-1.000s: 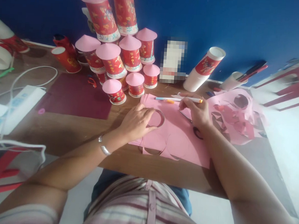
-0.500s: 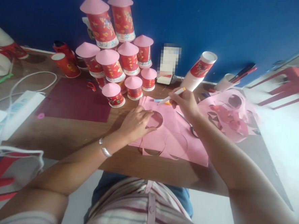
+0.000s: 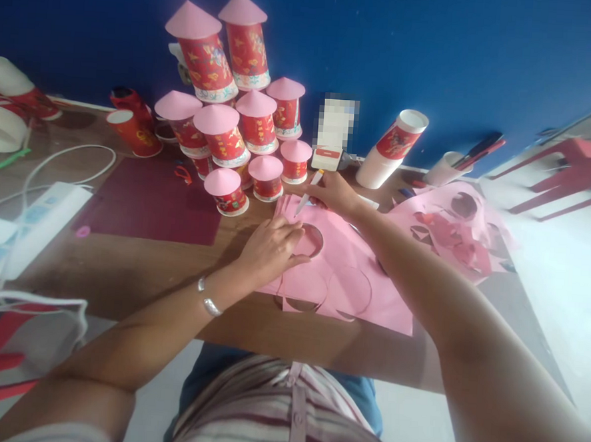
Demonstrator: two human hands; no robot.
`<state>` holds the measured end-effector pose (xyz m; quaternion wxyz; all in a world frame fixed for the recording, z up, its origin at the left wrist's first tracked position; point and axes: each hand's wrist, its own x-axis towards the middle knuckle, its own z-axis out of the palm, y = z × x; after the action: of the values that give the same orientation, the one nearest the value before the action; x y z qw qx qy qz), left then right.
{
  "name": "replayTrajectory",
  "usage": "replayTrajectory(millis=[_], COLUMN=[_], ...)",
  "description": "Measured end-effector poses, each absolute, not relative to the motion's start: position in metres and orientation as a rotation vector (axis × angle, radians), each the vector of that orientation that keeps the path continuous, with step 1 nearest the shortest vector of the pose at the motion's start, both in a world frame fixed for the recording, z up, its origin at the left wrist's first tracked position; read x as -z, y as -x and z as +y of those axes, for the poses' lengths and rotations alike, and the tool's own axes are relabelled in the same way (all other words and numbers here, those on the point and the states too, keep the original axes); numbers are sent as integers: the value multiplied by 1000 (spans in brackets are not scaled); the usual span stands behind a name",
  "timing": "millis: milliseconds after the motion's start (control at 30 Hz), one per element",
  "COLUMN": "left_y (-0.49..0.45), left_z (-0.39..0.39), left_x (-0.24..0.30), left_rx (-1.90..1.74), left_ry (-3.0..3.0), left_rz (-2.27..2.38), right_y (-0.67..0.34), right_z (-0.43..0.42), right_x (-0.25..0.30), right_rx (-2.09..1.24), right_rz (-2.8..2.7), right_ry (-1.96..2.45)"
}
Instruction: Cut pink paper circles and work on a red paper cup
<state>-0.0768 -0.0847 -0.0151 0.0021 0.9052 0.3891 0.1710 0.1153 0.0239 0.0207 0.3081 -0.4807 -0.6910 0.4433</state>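
Note:
My left hand (image 3: 272, 246) presses a thin round ring (image 3: 320, 241) flat on the pink paper (image 3: 346, 251), thumb and fingers closed at its left edge. Whether the ring is a tape roll or something else, I cannot tell. My right hand (image 3: 334, 193) grips a white pen (image 3: 304, 198) with a yellow-orange end, its tip pointing down just above the ring's far edge. Drawn circles and round cut-outs show in the lower part of the paper. Scissors beside my right forearm are mostly hidden by it.
Several red paper cups with pink cone roofs (image 3: 216, 126) stand at the back. Stacked cups (image 3: 392, 150) and a pen holder (image 3: 446, 169) are farther right, near pink paper scraps (image 3: 455, 231). On the left lie a maroon sheet (image 3: 151, 205) and a white power strip (image 3: 45, 222) with cables.
My right hand has moved left and closer to the ring, and the pen has swung more upright with its tip lower. My left hand stays on the ring.

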Motion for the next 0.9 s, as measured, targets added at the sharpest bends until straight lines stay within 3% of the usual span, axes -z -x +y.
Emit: replayTrajectory(millis=[900], left_y=[76], left_z=[-85], left_x=[14], left_rx=[-497], left_ry=[-2918], left_rz=[1238], right_y=[-101], right_z=[42], right_x=[-22], right_rx=[-1570], right_rz=[-1966], right_ry=[1098])
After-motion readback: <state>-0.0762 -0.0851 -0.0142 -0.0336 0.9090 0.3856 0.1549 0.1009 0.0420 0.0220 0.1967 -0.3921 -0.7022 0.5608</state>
